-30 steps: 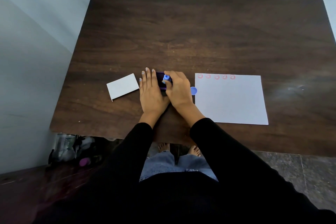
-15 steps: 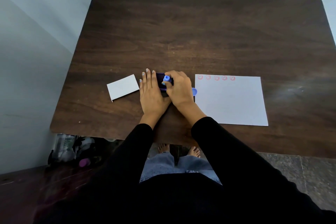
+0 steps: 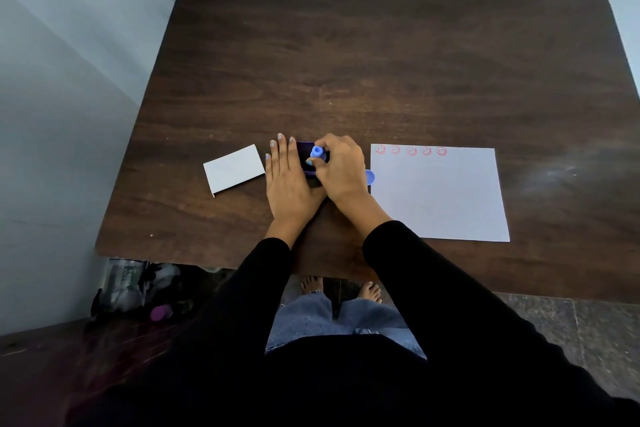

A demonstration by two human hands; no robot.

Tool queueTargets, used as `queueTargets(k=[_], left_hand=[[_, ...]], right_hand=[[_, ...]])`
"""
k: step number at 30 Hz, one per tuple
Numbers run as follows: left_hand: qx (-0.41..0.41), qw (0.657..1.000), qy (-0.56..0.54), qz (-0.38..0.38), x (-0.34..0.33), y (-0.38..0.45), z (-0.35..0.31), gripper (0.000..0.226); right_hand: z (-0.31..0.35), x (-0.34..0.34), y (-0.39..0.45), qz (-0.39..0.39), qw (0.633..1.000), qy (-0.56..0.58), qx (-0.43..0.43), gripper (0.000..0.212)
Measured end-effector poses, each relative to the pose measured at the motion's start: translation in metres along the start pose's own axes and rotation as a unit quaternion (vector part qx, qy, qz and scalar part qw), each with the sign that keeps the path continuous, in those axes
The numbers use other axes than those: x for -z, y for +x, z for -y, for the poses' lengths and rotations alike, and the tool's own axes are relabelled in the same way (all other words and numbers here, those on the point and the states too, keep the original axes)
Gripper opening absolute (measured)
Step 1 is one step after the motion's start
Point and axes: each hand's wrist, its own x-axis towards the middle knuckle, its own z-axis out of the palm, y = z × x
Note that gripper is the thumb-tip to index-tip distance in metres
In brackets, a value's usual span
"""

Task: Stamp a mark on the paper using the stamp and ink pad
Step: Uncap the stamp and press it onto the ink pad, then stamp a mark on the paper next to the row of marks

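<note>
Over ink pad [image 3: 304, 158]: right hand [image 3: 341, 172] grip pinches stamp [image 3: 318, 153]; left hand [image 3: 287, 177] flat, open, alongside.

Table [image 3: 398, 73]: dark brown, wood-grain pattern. Paper [image 3: 438, 198]: white, with a row of 5 red smiley-face marks [image 3: 411, 151] along its far edge. Stamp [image 3: 317, 152]: light blue. Ink pad [image 3: 305, 154]: dark purple casing. Small card [image 3: 233, 168]: plain white. Round cap [image 3: 370, 177]: light blue. Fingernails of the left hand [image 3: 289, 180]: pale blue polish. Sleeves [image 3: 433, 274]: black. Trousers [image 3: 311, 319]: faded blue denim. Wall [image 3: 69, 80]: pale blue-grey.
</note>
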Motion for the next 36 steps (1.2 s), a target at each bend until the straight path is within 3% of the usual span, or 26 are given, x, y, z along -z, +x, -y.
queueTargets(k=[4,7,11,14,26,30,32,36], left_hand=[[0.0,1.0,-0.003,0.001,0.002,0.0,-0.001,0.086],[0.003,1.0,-0.022,0.015,0.004,0.001,-0.001,0.101],[0.012,0.999,-0.031,0.011,0.008,0.002,0.002,0.11],[0.014,0.999,-0.035,0.005,0.009,-0.001,0.002,0.115],[-0.003,0.999,0.009,0.031,0.009,0.004,-0.007,0.095],[-0.002,1.0,-0.014,0.011,0.014,0.002,-0.013,0.104],[-0.034,0.999,0.001,0.012,0.011,0.001,-0.029,0.108],[-0.121,0.988,0.08,0.057,-0.003,-0.002,-0.056,0.093]], right_hand=[[0.003,0.002,0.001,0.009,1.0,-0.007,-0.01,0.013],[0.004,0.013,0.008,0.024,0.999,0.029,-0.036,0.018],[-0.005,0.038,0.007,-0.114,0.961,0.224,-0.114,0.022],[-0.021,0.054,0.009,-0.19,0.929,0.277,-0.155,0.022],[-0.056,0.072,0.004,-0.253,0.921,0.244,-0.167,0.027],[-0.065,0.082,0.004,-0.272,0.912,0.246,-0.183,0.028],[-0.069,0.087,0.004,-0.292,0.904,0.243,-0.195,0.029],[-0.076,0.098,0.003,-0.327,0.885,0.252,-0.214,0.03]])
